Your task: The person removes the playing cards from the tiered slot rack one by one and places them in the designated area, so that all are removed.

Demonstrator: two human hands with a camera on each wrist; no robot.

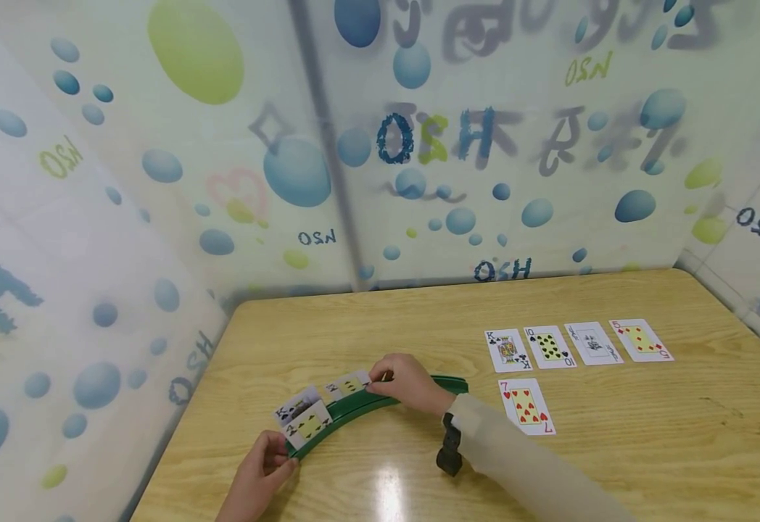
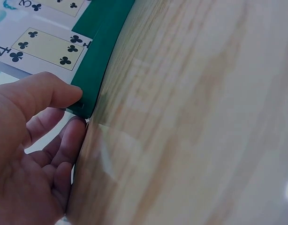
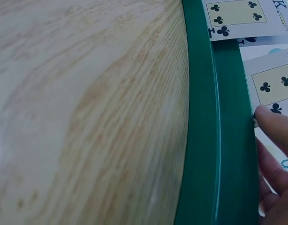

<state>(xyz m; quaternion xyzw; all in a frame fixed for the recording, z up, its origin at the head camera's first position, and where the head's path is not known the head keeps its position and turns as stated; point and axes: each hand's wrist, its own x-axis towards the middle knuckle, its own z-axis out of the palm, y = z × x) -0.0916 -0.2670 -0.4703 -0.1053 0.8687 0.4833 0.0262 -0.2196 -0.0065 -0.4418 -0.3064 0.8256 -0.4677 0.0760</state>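
A curved green playing card holder [image 1: 370,407] lies on the wooden table. My left hand [image 1: 259,471] pinches its left end between thumb and fingers, as the left wrist view also shows. At that end a four of clubs [image 2: 48,49] stands in the front slot, overlapping a king [image 1: 300,403] behind it. My right hand [image 1: 409,384] reaches over the holder's middle and pinches the lower corner of a three of clubs [image 3: 274,83] at the rear slot. In the head view the right fingers cover part of that card.
Right of the holder, face up, lie a king of clubs [image 1: 507,350], ten of spades [image 1: 550,347], joker [image 1: 593,343] and five of diamonds [image 1: 641,340] in a row. Below them lies a seven of hearts [image 1: 526,407]. A patterned wall [image 1: 432,239] borders the table's far edge.
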